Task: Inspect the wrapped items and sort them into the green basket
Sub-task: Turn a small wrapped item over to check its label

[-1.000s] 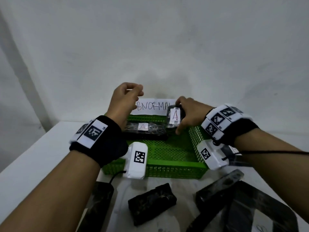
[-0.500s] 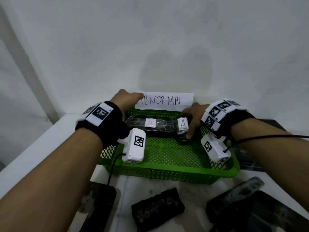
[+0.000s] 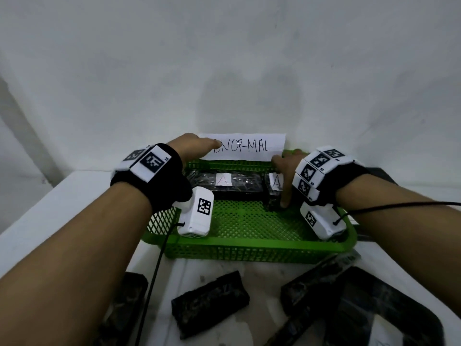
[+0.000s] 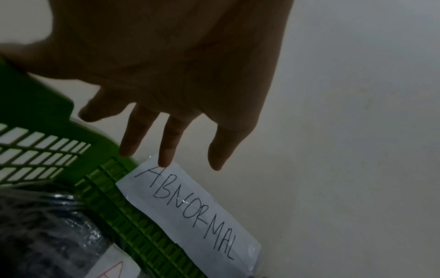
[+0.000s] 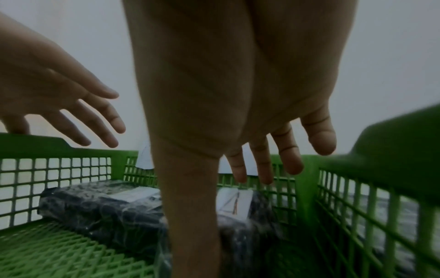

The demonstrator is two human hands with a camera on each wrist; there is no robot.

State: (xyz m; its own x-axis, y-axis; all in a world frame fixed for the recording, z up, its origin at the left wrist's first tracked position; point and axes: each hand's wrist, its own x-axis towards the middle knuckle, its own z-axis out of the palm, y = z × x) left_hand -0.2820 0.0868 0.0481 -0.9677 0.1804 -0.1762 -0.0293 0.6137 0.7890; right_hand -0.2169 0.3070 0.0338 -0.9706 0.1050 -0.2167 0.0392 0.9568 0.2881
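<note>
The green basket (image 3: 249,243) stands against the wall, with a paper label reading ABNORMAL (image 3: 249,146) on its far rim. Inside, along the far wall, lie a long black wrapped item (image 3: 239,188) and a short black wrapped item (image 3: 273,196), each marked "A". My right hand (image 3: 287,168) hovers over the short item with its fingers straight; its thumb points down against the item's near side (image 5: 252,231). At the basket's far left corner my left hand (image 3: 197,146) holds nothing, its straight fingers (image 4: 166,146) by the label (image 4: 190,206).
Several loose black wrapped items lie on the white table in front of the basket, among them a block (image 3: 209,298), a long piece (image 3: 314,288) and one at the left (image 3: 122,308). The white wall is right behind the basket.
My right hand lowered the short wrapped item into the basket beside the long one and straightened its fingers off it. My left hand uncurled and dropped to the far left corner.
</note>
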